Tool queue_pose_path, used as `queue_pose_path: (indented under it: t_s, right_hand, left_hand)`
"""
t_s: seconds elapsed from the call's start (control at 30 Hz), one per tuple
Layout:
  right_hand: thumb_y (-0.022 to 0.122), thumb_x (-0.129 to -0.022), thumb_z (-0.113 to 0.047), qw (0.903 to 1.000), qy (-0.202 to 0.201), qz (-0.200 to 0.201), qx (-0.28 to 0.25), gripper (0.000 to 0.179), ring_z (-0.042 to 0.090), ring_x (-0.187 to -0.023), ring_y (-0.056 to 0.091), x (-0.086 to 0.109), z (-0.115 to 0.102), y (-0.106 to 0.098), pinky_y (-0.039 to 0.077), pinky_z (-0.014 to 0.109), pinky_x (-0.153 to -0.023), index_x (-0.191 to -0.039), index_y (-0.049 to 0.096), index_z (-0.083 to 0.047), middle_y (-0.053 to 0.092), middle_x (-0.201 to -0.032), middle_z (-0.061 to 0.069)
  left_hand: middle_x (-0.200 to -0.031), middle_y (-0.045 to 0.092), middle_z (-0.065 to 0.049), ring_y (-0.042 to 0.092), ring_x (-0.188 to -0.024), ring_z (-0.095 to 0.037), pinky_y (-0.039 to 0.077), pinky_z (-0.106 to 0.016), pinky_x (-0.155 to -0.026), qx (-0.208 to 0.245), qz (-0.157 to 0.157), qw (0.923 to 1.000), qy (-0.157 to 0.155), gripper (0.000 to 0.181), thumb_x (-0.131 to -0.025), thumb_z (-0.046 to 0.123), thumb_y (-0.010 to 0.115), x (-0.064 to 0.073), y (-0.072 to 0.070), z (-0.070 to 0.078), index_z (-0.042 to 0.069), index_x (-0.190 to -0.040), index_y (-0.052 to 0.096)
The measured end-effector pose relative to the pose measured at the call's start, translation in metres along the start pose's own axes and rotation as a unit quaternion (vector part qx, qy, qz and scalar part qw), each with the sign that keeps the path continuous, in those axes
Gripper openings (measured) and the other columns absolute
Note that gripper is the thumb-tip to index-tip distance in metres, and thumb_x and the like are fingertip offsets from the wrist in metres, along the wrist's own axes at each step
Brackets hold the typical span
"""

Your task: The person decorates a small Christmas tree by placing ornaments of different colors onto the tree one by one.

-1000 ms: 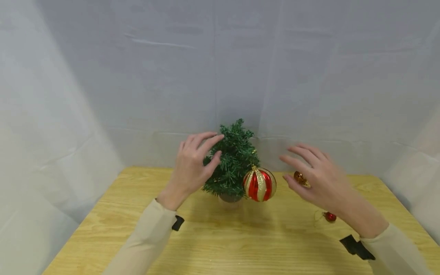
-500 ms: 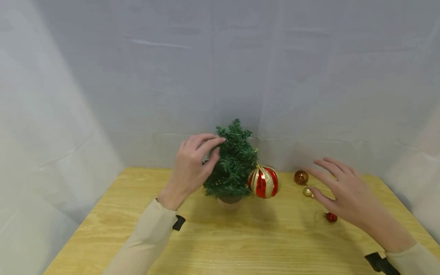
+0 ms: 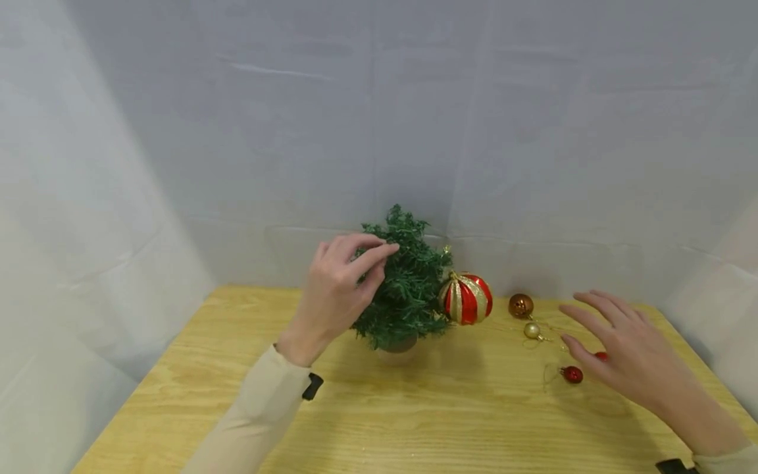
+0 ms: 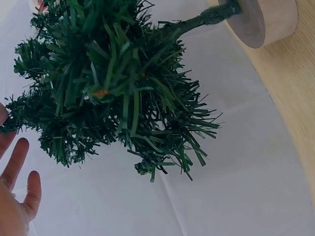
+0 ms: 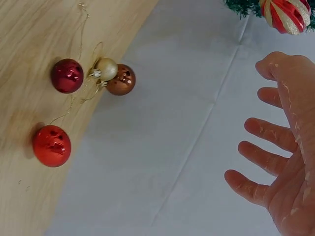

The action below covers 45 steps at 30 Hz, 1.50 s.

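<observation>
A small artificial Christmas tree (image 3: 408, 283) stands in a round pale pot (image 3: 398, 352) on the wooden table (image 3: 474, 421). My left hand (image 3: 337, 283) pinches at its upper left branches; the fingertips are partly hidden by greenery. In the left wrist view a branch tip reaches the fingers (image 4: 15, 162). A large red and gold striped bauble (image 3: 468, 299) hangs on the tree's right side. My right hand (image 3: 630, 349) hovers over the table's right side, fingers spread and holding nothing. Beneath it lies a red bauble (image 5: 51, 146), mostly covered in the head view.
Right of the tree lie a brown bauble (image 3: 521, 306), a small gold bauble (image 3: 532, 330) and a small dark red bauble (image 3: 572, 374) with thin gold hanging strings. A white cloth backdrop (image 3: 296, 131) rises behind the table's far edge.
My right hand has moved right, away from the striped bauble, uncovering the brown and gold ones. The left fingers have drawn closer together; the treetop shifted left and the striped bauble right and up.
</observation>
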State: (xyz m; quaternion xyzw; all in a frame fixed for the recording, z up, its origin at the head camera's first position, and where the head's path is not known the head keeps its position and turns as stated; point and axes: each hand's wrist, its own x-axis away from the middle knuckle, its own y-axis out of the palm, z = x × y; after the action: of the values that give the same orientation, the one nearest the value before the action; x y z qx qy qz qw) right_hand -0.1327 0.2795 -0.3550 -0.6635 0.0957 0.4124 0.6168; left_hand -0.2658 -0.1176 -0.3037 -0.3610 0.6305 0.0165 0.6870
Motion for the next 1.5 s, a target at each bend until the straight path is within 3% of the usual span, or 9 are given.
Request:
queue_pose_path:
  t_s: [0.27, 0.43, 0.7, 1.0, 1.2, 1.5]
  right_hand:
    - [0.067, -0.095, -0.035, 0.9996, 0.026, -0.014, 0.003, 0.035, 0.042, -0.109, 0.061, 0.018, 0.007, -0.001, 0.048, 0.063, -0.077, -0.119, 0.071, -0.010, 0.066, -0.122, 0.018]
    - [0.077, -0.085, -0.019, 0.9989, 0.040, -0.025, 0.005, 0.037, 0.044, -0.105, 0.062, 0.030, 0.014, -0.001, 0.048, 0.064, -0.075, -0.119, 0.070, -0.010, 0.065, -0.122, 0.019]
    - [0.077, -0.087, -0.025, 0.9975, 0.053, -0.041, 0.025, 0.033, 0.044, -0.097, 0.065, 0.051, 0.027, 0.002, 0.050, 0.063, -0.068, -0.116, 0.071, -0.011, 0.067, -0.117, 0.019]
    - [0.083, -0.075, -0.014, 0.9927, 0.088, -0.078, 0.027, 0.039, 0.046, -0.095, 0.066, 0.069, 0.035, 0.009, 0.051, 0.063, -0.066, -0.113, 0.073, -0.009, 0.068, -0.113, 0.020]
    - [0.087, -0.067, -0.011, 0.9895, 0.087, -0.111, 0.031, 0.044, 0.044, -0.088, 0.068, 0.078, 0.047, 0.016, 0.055, 0.057, -0.062, -0.109, 0.074, -0.006, 0.071, -0.105, 0.018]
    - [0.089, -0.070, -0.016, 0.9733, 0.125, -0.188, 0.040, 0.045, 0.046, -0.090, 0.067, 0.093, 0.059, 0.023, 0.054, 0.060, -0.066, -0.111, 0.073, -0.004, 0.070, -0.105, 0.019]
  left_hand:
    - [-0.113, 0.072, -0.008, 0.067, -0.101, -0.027, 0.043, -0.041, -0.073, 0.007, -0.001, 1.0000, 0.003, 0.025, -0.097, 0.008, 0.066, 0.000, 0.000, 0.006, 0.015, -0.118, 0.077]
    - [-0.113, 0.072, -0.008, 0.067, -0.102, -0.026, 0.046, -0.042, -0.075, 0.012, -0.001, 0.9999, 0.007, 0.026, -0.096, 0.007, 0.067, -0.001, 0.000, 0.010, 0.015, -0.119, 0.077]
    - [-0.114, 0.072, -0.008, 0.067, -0.101, -0.025, 0.046, -0.042, -0.076, 0.010, -0.001, 0.9998, 0.017, 0.028, -0.096, 0.008, 0.067, -0.002, 0.001, 0.016, 0.016, -0.121, 0.077]
    - [-0.114, 0.072, -0.007, 0.068, -0.100, -0.025, 0.049, -0.043, -0.080, 0.012, -0.008, 0.9996, 0.025, 0.027, -0.098, 0.011, 0.066, -0.005, 0.000, 0.024, 0.017, -0.122, 0.076]
    - [-0.114, 0.073, -0.006, 0.068, -0.099, -0.024, 0.047, -0.041, -0.077, 0.010, -0.011, 0.9996, 0.026, 0.026, -0.098, 0.011, 0.066, -0.007, 0.001, 0.028, 0.017, -0.120, 0.077]
    - [-0.114, 0.073, -0.005, 0.068, -0.100, -0.024, 0.049, -0.041, -0.079, 0.005, -0.008, 0.9996, 0.026, 0.026, -0.097, 0.012, 0.067, -0.007, 0.005, 0.032, 0.018, -0.120, 0.077]
